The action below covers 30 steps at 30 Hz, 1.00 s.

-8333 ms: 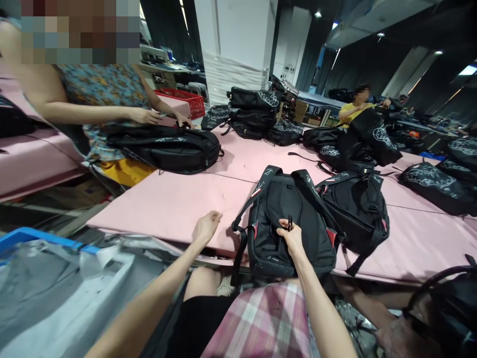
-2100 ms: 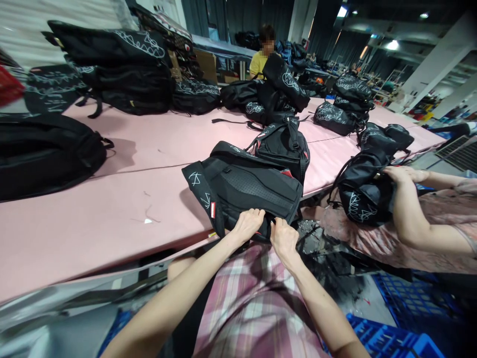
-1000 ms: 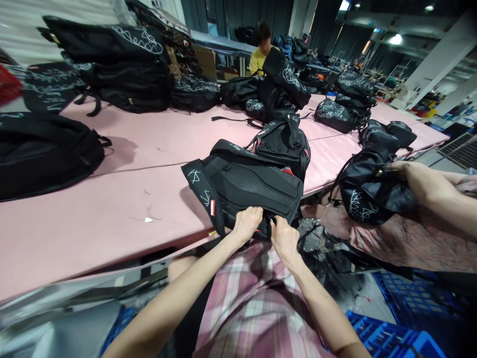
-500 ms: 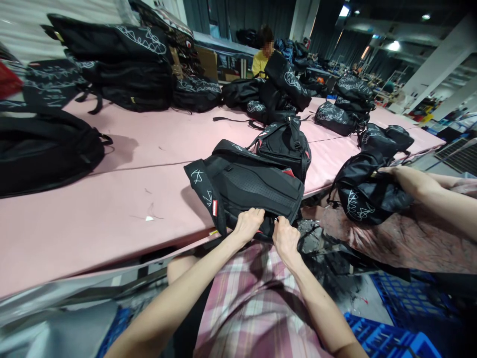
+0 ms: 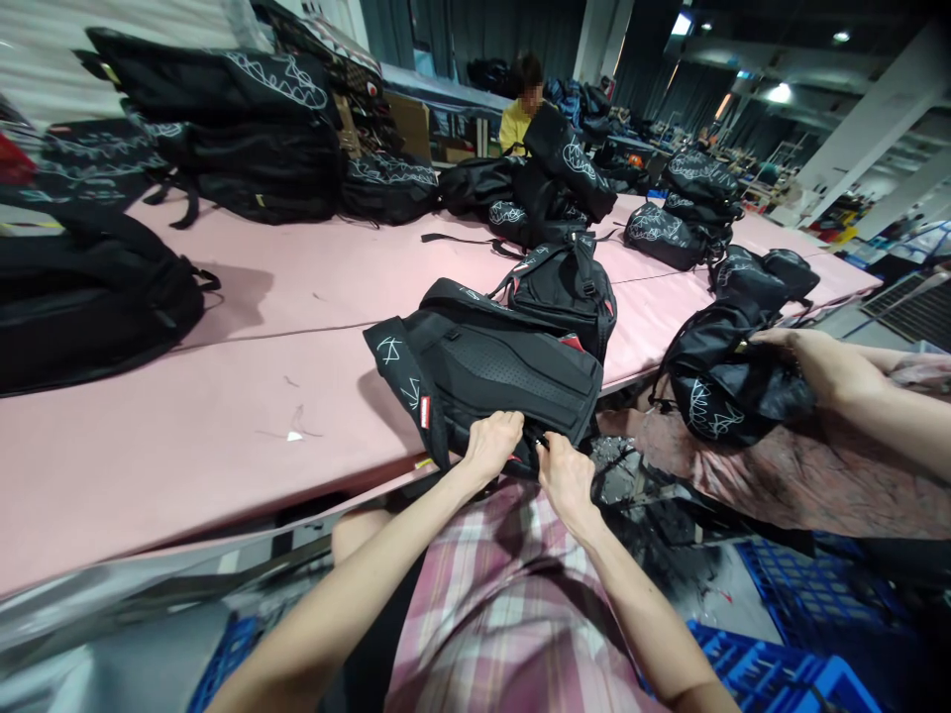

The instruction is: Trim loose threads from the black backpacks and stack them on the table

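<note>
A black backpack (image 5: 505, 366) with white scribble prints, red trim and a small red label lies at the table's near edge, its padded back panel facing up. Both hands are at its near side. My left hand (image 5: 493, 442) is closed on the bag's edge, knuckles up. Just to the right, my right hand (image 5: 566, 473) pinches the same edge near a small shiny piece, perhaps a zipper pull. The fingertips of both hands are partly hidden by the fabric. Behind this bag sits a smaller black bag (image 5: 569, 287) with straps and a buckle.
Black bags stand along the pink table (image 5: 245, 436), including a large stack (image 5: 253, 168) at back left. At right, a co-worker's arms (image 5: 839, 371) hold another black backpack (image 5: 713, 386). Blue crates (image 5: 780, 673) stand below. A person in yellow (image 5: 514, 121) is behind the table.
My right hand has shifted very slightly left along the bag's edge, and a small shiny piece shows by its fingertips. The left hand keeps its hold. The view has moved slightly.
</note>
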Available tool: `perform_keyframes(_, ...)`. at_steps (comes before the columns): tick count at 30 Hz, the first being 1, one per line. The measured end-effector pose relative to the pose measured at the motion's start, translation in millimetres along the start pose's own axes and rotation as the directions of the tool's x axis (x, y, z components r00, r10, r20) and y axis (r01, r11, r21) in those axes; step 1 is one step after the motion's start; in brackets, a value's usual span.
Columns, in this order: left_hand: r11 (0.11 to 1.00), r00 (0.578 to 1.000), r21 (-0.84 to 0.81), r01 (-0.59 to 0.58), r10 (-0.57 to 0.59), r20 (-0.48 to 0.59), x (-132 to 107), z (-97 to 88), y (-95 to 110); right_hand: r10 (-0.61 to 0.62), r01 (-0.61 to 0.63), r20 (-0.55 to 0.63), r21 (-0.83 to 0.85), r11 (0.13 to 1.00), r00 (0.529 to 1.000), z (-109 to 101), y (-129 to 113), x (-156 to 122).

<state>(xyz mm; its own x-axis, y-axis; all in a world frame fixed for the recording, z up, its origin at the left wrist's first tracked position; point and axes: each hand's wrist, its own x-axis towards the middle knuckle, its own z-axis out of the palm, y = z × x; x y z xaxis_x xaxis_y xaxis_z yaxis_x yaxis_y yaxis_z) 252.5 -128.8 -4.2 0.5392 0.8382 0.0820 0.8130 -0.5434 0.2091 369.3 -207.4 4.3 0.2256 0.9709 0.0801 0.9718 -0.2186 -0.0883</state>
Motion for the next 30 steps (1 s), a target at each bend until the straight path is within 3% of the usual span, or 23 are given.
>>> perform_keyframes(20, 1.000, 0.999, -0.004, -0.031, 0.031, -0.025, -3, 1.4, -5, 0.089, -0.091, -0.020, -0.069, 0.994, 0.996, 8, -6, 8)
perform_keyframes(24, 0.999, 0.999, -0.005, -0.032, 0.032, -0.028, -3, 1.1, -5, 0.032, -0.040, -0.098, -0.075, 0.996, 0.995, 17, 1, 6)
perform_keyframes(30, 0.999, 0.999, 0.001, -0.038, 0.038, -0.024, -2, 0.2, -6, -0.158, 0.133, -0.247, -0.114, 0.985, 0.956, 30, 16, 5)
